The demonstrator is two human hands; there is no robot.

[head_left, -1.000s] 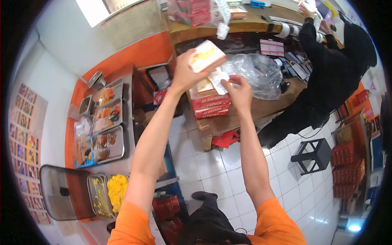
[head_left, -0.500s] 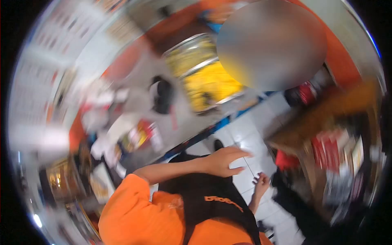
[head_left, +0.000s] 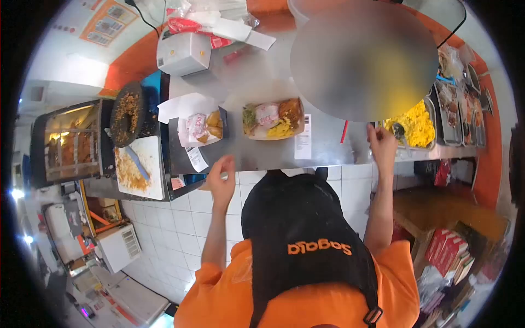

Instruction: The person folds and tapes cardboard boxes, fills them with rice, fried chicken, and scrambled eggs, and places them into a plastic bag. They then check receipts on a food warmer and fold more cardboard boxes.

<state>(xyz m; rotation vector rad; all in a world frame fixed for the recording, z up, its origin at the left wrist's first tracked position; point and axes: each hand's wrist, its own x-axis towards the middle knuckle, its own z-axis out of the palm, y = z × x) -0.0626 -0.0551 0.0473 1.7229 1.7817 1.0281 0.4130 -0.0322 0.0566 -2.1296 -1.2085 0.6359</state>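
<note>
My left hand (head_left: 221,174) is at the counter's front edge, fingers loosely curved with a gap to the thumb and nothing visible in them. Nearest to it is a printed receipt (head_left: 196,159), below an open takeaway box (head_left: 179,131) with a wrapped paper packet and browned potato-like pieces. My right hand (head_left: 384,144) is beside the left edge of a metal tray (head_left: 434,128) of yellow food. Its fingers are drawn together; whatever they hold, if anything, is too small to tell. A metal spoon (head_left: 399,130) rests in the yellow food, apart from my fingers.
Between my hands a filled food box (head_left: 300,130) stands beside another receipt (head_left: 303,136) and a red strip (head_left: 344,132). At left are a knife (head_left: 138,163) on a cutting board (head_left: 157,177) and a glass-fronted cabinet (head_left: 71,142). More trays (head_left: 450,136) line the right. A blurred oval hides the back.
The view has swung from a tilted, blurred look to a level one facing the counter. Both hands, earlier over the floor, are now at the counter's front edge, spread far apart.
</note>
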